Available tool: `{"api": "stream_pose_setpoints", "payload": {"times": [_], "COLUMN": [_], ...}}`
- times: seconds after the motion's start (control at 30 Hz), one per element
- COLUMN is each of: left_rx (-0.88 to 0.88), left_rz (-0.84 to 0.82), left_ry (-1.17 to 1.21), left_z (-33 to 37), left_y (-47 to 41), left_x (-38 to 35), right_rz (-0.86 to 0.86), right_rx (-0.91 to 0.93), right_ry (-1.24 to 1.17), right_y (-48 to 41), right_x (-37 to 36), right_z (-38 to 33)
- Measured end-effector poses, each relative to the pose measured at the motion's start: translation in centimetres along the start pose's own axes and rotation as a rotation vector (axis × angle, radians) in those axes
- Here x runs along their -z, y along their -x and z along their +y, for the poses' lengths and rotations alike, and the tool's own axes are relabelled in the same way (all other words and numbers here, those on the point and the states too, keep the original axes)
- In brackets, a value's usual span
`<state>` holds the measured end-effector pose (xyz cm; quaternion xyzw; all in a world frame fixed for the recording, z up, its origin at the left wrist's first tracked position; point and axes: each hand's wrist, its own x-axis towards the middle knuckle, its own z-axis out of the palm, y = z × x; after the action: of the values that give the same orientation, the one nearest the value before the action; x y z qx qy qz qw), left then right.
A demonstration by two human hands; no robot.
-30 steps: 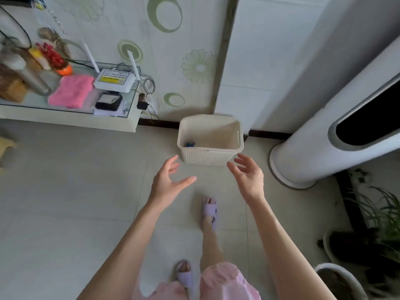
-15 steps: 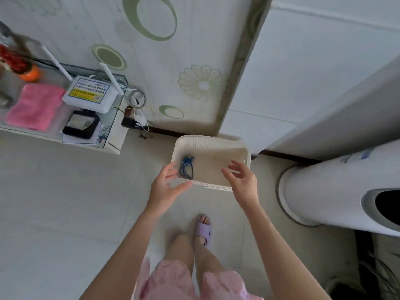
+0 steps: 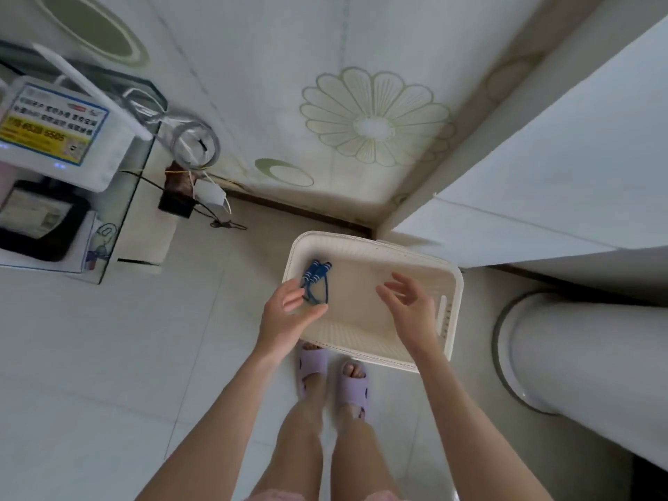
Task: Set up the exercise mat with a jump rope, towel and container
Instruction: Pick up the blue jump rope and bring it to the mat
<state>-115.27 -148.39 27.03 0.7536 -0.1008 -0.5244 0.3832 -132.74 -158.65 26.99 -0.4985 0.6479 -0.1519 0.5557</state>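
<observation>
Now, left hand [image 3: 289, 316]: my grip spread, empty, beside blue jump rope [image 3: 316, 280].
Right hand [image 3: 412, 312]: likewise, over white ribbed plastic basket [image 3: 376, 244].
Edges: wall [image 3: 274, 85] close behind.

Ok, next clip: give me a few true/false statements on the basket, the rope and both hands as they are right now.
1. The blue jump rope lies inside the white basket. True.
2. The right hand grips the basket's rim. False: it hovers over the basket with its fingers spread and holds nothing.
3. The left hand is at the end of the basket where the rope lies. True.
4. The basket stands on a glass shelf. False: it stands on the tiled floor, just ahead of the person's purple slippers.
5. A towel lies in the basket with the rope. False: no towel shows in it, only the rope.
</observation>
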Motion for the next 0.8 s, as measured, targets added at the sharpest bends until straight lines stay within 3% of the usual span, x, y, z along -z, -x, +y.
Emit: {"api": "stream_pose_setpoints", "payload": {"times": [0.4, 0.6, 0.8], "left_rx": [0.168, 0.138, 0.153], "left_rz": [0.042, 0.074, 0.080], "left_ry": [0.084, -0.079, -0.052], "left_z": [-13.8, -19.0, -22.7], "left_y": [-18.0, -25.2, -30.8], "left_x": [-5.6, -7.6, -8.2], "right_rz": [-0.122, -0.226, -0.312], "right_rx": [-0.128, -0.213, -0.291], "right_ry": [-0.020, -0.054, -0.094], "right_y": [-17.1, -23.4, -28.4], "right_x": [-10.0, -14.3, -18.0], "right_z": [15.6, 21.9, 26.6]}}
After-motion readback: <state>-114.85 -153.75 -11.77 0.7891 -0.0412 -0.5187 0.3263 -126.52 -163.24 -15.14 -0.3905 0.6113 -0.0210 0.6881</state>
